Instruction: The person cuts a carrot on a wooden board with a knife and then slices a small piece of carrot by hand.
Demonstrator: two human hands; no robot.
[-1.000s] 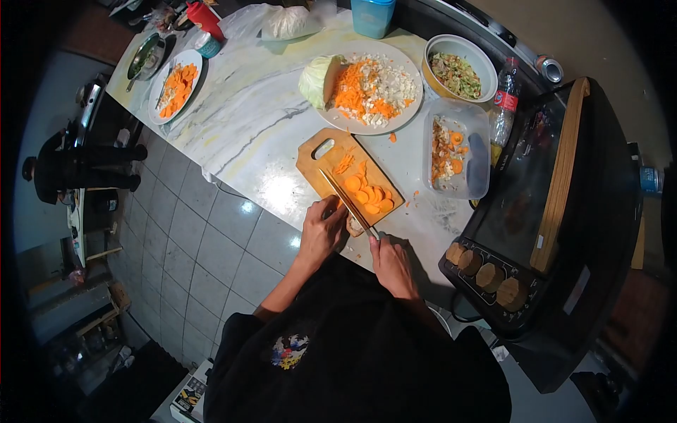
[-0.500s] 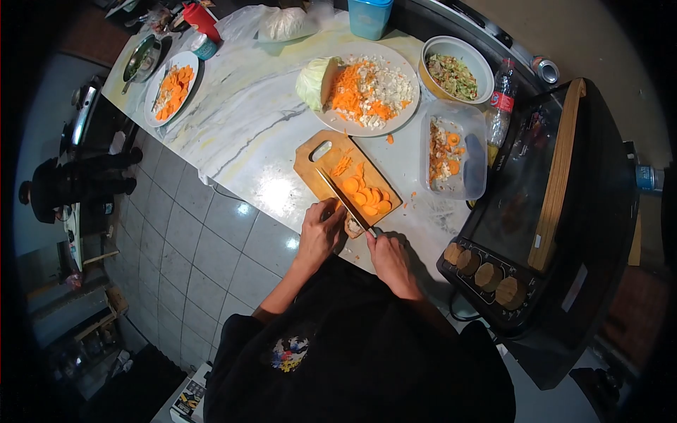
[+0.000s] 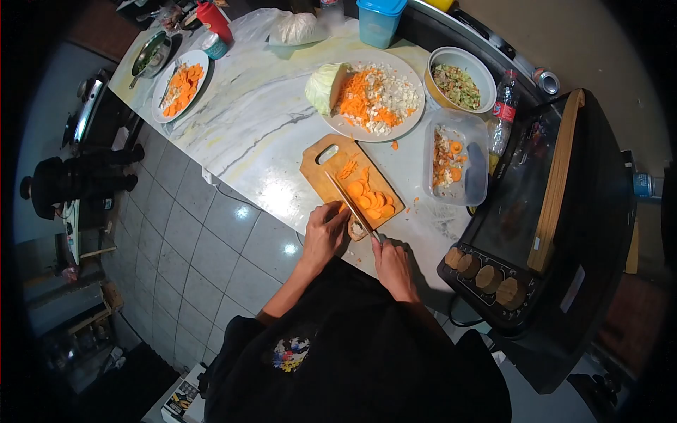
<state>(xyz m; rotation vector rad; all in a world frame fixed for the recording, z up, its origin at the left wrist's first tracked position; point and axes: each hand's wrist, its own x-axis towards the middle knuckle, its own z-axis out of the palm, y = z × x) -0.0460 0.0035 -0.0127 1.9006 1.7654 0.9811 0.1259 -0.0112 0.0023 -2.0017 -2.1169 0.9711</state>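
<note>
A knife (image 3: 348, 198) lies slanted across the wooden cutting board (image 3: 321, 180), its handle gripped by my right hand (image 3: 393, 266). Left of the blade, the curled fingers of my left hand (image 3: 326, 231) press a carrot piece (image 3: 343, 207) against the board; most of that piece is hidden by the fingers. Right of the blade is a pile of carrot slices (image 3: 374, 199). Thin carrot strips (image 3: 346, 169) sit near the board's handle hole. At the board's near corner, between my hands, is a small pale piece (image 3: 357, 229) I cannot identify.
Beyond the board, a large plate (image 3: 407, 74) carries a cabbage piece (image 3: 325, 87) and chopped vegetables. A plastic container (image 3: 476, 185), a salad bowl (image 3: 486, 79) and a bottle (image 3: 502, 116) stand at right, beside a black oven (image 3: 518, 190). Another person (image 3: 60, 183) stands far left.
The view has shifted slightly, so the table things appear a little lower and to the right. Both hands stay at the board, and the knife's blade has tilted a little.
</note>
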